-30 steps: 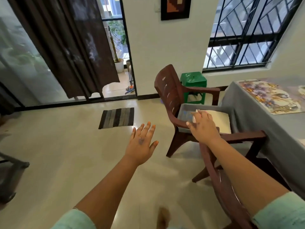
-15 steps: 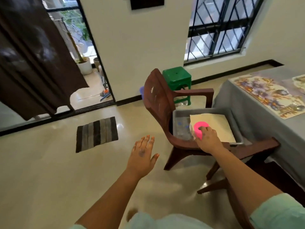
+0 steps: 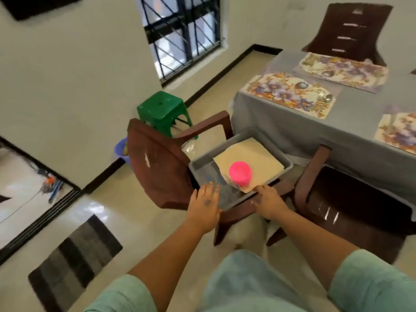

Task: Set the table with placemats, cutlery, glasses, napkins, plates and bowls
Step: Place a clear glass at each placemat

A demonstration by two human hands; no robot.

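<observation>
A grey tray sits on the seat of a brown chair beside the table, holding a stack of cream napkins with a pink cup standing on their near corner. The left hand reaches toward the tray's near edge with fingers straight, its grip wide and holding nothing, while the right hand rests at the tray's near rim just below the napkins; its fingers are hidden, so I cannot tell its grip. Three floral placemats lie on the grey-covered table, with spoons on them.
</observation>
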